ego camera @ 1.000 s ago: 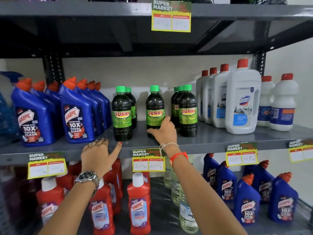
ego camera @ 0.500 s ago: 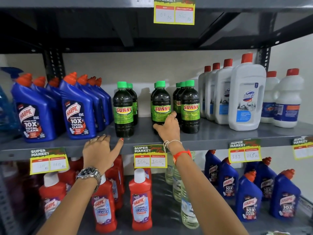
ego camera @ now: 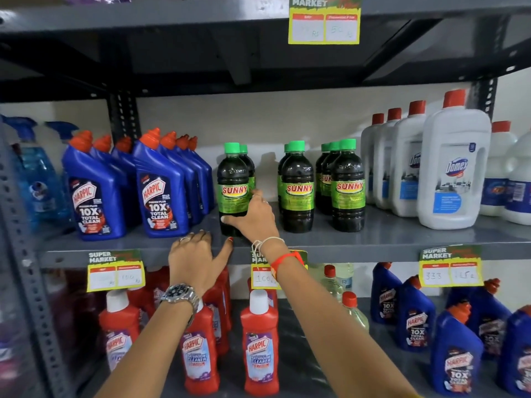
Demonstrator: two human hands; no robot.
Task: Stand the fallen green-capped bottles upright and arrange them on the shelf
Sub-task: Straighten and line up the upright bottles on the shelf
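Observation:
Several dark SUNNY bottles with green caps stand upright on the grey middle shelf [ego camera: 402, 239] in three short rows. The left row's front bottle [ego camera: 233, 179] has my right hand [ego camera: 254, 218] wrapped around its lower part, thumb across the front. The middle row's front bottle [ego camera: 297, 185] and the right row's front bottle [ego camera: 347, 185] stand free. My left hand [ego camera: 195, 258] rests flat on the shelf's front edge, fingers apart, holding nothing. No bottle is seen lying down.
Blue Harpic bottles [ego camera: 159, 191] crowd the shelf left of the green-capped rows; white Domex jugs [ego camera: 454, 173] stand to the right. Red Harpic bottles [ego camera: 260, 349] and more blue ones fill the shelf below. Price tags [ego camera: 115, 271] hang from the shelf edge.
My right hand left the middle row's front bottle, which now stands nearer the right row, and moved left to grip the left row's front bottle. My left hand stayed on the shelf edge.

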